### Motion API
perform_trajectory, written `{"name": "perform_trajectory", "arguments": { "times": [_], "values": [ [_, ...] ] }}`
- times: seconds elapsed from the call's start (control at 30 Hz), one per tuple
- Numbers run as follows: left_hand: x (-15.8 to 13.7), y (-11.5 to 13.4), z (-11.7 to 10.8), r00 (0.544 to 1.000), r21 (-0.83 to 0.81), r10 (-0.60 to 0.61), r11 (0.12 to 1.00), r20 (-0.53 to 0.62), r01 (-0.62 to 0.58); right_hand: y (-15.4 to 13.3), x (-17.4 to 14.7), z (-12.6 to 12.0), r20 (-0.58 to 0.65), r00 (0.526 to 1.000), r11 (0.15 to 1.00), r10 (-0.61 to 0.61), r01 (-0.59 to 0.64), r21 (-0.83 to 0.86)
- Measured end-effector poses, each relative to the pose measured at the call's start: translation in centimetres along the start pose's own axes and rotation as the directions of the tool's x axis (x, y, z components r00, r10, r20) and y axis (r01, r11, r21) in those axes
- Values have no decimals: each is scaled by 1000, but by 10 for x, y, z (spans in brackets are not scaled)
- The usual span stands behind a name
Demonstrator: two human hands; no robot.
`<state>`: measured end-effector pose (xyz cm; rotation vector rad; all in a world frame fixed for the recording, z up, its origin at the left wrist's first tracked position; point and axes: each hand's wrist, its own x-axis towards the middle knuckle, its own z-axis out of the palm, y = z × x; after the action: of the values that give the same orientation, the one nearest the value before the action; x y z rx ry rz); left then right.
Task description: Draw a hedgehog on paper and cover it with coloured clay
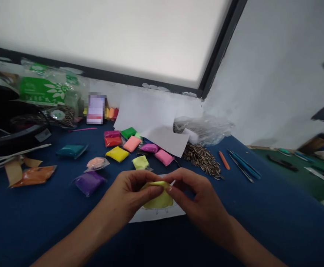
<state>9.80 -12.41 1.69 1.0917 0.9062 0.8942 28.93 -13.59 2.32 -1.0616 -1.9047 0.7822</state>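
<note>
A flattened piece of pale yellow modelling clay (pixel 159 200) is pinched along its upper edge between both hands. My left hand (pixel 134 191) grips it between thumb and fingers from the left. From the right, my right hand (pixel 193 191) pinches the same edge, its thumb close to the left thumb. Under the clay lies a white sheet of paper (pixel 147 217) with some drawn lines, mostly hidden by the hands and clay. Just beyond the hands sits an opened packet of pale yellow clay (pixel 140 162).
Colourful clay packets, such as a yellow one (pixel 117 154) and a purple one (pixel 89 183), spread across the blue table (pixel 50 218). Right of them are a pile of sunflower seeds (pixel 203 159), an orange crayon-like stick (pixel 224 160) and blue tweezers (pixel 246 165). White papers (pixel 147 113) lean at the wall.
</note>
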Motion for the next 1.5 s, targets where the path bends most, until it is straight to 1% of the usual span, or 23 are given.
{"name": "perform_trajectory", "arguments": {
  "times": [0.1, 0.23, 0.3, 0.33, 0.47, 0.57, 0.63, 0.73, 0.83, 0.9, 0.97, 1.03, 1.1, 1.23, 1.3, 1.43, 1.5],
  "values": [
    [-1, 1, 1, 1000, 43, -16, 999, 10, 15, -1, 0, 0, 22, 1000, 1000, 19, -19, 0],
    [-1, 2, 1, 1000, 40, -23, 999, 6, 22, 0, 0, 0, 1, 1000, 999, 24, -24, 24],
    [-2, 3, 1, 1000, 40, -23, 999, 0, 23, 1, 0, 0, -2, 997, 995, 78, -77, 55],
    [-2, 4, 1, 1000, 48, -22, 999, -2, 22, 2, 0, 0, 19, 994, 991, 111, -112, 72],
    [-2, 5, 0, 999, 17, -32, 999, 3, 32, 1, 0, 0, 147, 969, 967, 198, -217, 130],
    [0, 2, 0, 997, -13, -72, 997, 33, 73, 0, 0, 0, 129, 967, 958, 220, -239, 157],
    [2, -1, 0, 995, 11, -84, 996, 57, 84, -1, -1, -1, 116, 969, 964, 219, -233, 128],
    [4, -5, -1, 996, 37, -55, 998, 70, 53, -1, -1, -1, 83, 980, 981, 179, -184, 55],
    [3, -7, -2, 997, 45, -27, 999, 79, 23, 0, 0, 0, 34, 997, 998, 63, -64, 20],
    [2, -9, -2, 995, 65, -19, 998, 100, 12, 1, 1, 0, 55, 998, 999, -38, 37, 19],
    [2, -11, -2, 994, 98, 0, 995, 105, -10, 3, 1, 1, 103, 990, 996, -93, 91, 18],
    [2, -13, -3, 996, 106, 20, 994, 92, -29, 6, 0, 1, 122, 988, 996, -94, 94, 4],
    [2, -12, -2, 997, 85, 19, 996, 70, -25, 7, -1, 1, 104, 991, 996, -79, 82, -19],
    [-1, -7, 0, 1000, 79, -10, 997, 17, 9, 6, -1, 2, 89, 996, 999, -8, 10, -32],
    [-2, -5, 1, 1000, 89, -13, 996, 21, 11, 4, 0, 2, 86, 996, 999, 17, -14, -29],
    [-1, -8, 1, 1000, 75, 15, 997, 21, -17, 4, 1, 1, 3, 1000, 999, 9, -9, -44],
    [0, -10, 0, 999, 77, 32, 996, 29, -34, 4, 1, 1, -10, 1000, 1000, 23, -24, -10]
  ]
}}
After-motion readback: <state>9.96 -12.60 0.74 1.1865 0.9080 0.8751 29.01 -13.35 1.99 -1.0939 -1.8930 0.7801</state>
